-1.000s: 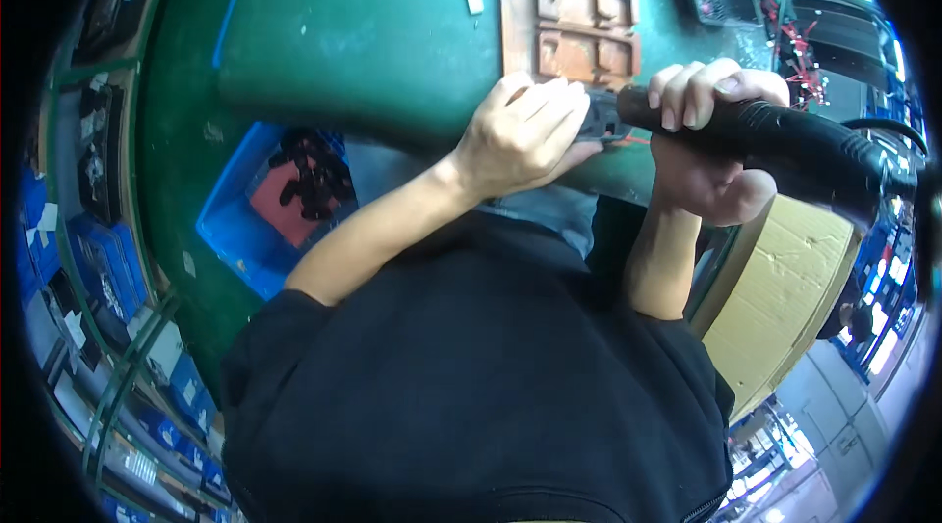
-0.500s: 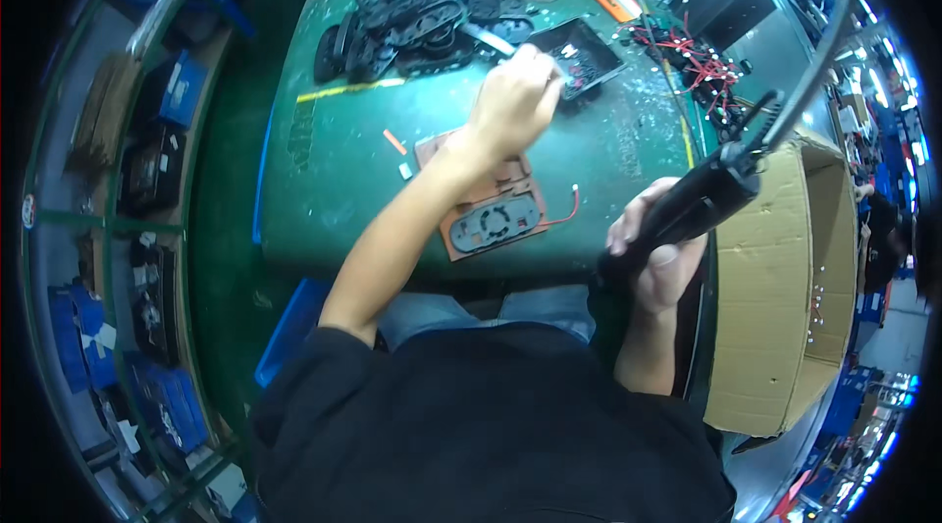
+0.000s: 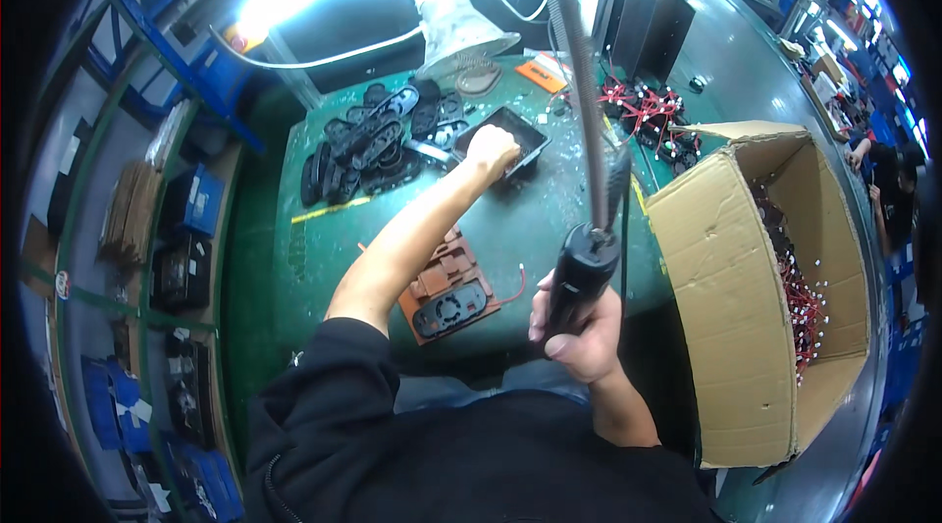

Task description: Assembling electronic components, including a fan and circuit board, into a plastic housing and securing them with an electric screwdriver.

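My left hand (image 3: pixel 494 146) reaches into a small black tray (image 3: pixel 535 140), its fingers curled closed; what they grip, if anything, is hidden. My right hand (image 3: pixel 593 339) is wrapped round a black corded electric screwdriver (image 3: pixel 581 276), held above the table's front edge. Its tip is hidden. Between my arms a brown fixture block (image 3: pixel 444 266) lies on the green table. A grey oval plastic housing (image 3: pixel 451 309) with a round vented middle sits in its near part, and a thin red wire (image 3: pixel 512 296) sticks out to the right.
Black plastic housings (image 3: pixel 365 142) are piled at the table's back left. Red wires with white connectors (image 3: pixel 648 103) lie at the back right, near an orange-and-white card (image 3: pixel 540 74). A cardboard box (image 3: pixel 731 297) holding wired parts stands at right. Shelving (image 3: pixel 147 312) runs along the left.
My view has tilted up, showing the lamp. My left hand has gone down into the black tray. The screwdriver in my right hand has swung to a more upright pose, nearer the fixture.
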Demonstrator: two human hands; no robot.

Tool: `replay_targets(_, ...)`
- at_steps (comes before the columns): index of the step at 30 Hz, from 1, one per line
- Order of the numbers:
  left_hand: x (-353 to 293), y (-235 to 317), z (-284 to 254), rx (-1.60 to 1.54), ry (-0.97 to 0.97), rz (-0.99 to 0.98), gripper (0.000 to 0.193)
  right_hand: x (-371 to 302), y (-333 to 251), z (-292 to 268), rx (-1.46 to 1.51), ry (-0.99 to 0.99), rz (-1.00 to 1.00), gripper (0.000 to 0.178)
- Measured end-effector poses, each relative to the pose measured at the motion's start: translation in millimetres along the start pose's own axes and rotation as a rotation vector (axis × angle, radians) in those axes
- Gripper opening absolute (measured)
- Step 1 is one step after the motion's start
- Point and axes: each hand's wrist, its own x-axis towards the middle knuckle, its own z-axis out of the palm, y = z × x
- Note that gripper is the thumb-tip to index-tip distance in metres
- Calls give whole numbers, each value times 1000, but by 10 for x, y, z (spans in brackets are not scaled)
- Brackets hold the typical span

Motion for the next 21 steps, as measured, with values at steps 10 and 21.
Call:
replay_targets(10, -1134, 66, -523, -892, 542, -423, 25, -76, -41, 79, -64, 41, -34, 73)
replay_targets(21, -3442, 1363, -814, -1998, 64, -689, 13, 149, 174, 236, -3, -115, -137, 79)
